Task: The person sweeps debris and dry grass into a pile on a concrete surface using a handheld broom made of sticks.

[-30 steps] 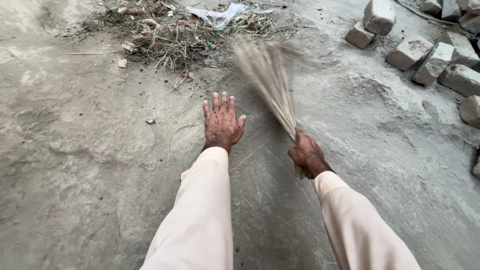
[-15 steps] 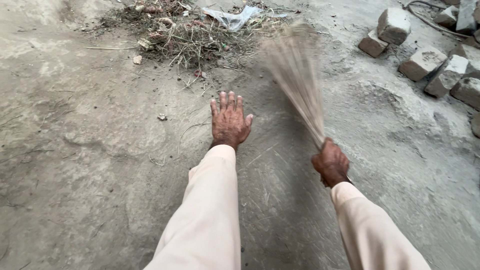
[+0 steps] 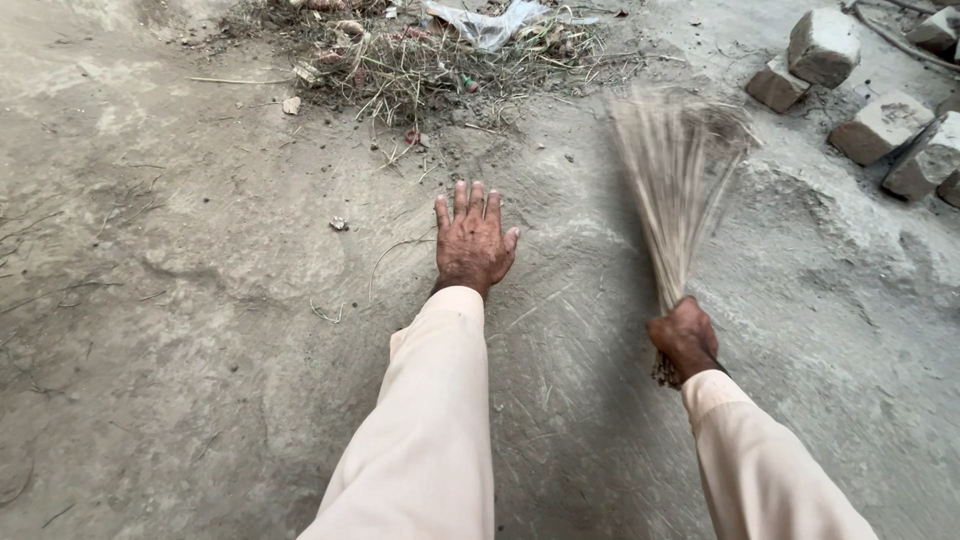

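Observation:
My left hand (image 3: pixel 472 240) lies flat on the dusty ground, palm down, fingers spread and pointing away from me. It holds nothing. My right hand (image 3: pixel 684 337) is closed around the bound end of a straw hand broom (image 3: pixel 676 180). The broom's bristles fan out away from me toward the far right, their tips over the dirt near a low ridge of dust (image 3: pixel 800 205). Both arms wear pale cream sleeves. A heap of dry grass, twigs and litter (image 3: pixel 420 55) lies ahead of the left hand.
Several rough grey bricks (image 3: pixel 880 125) lie scattered at the far right. A crumpled clear plastic bag (image 3: pixel 487 22) tops the litter heap. Small pebbles and loose straws dot the packed earth to the left.
The broom and my right hand have swung from the centre to the right. My left hand has stayed flat on the ground. The view has shifted slightly.

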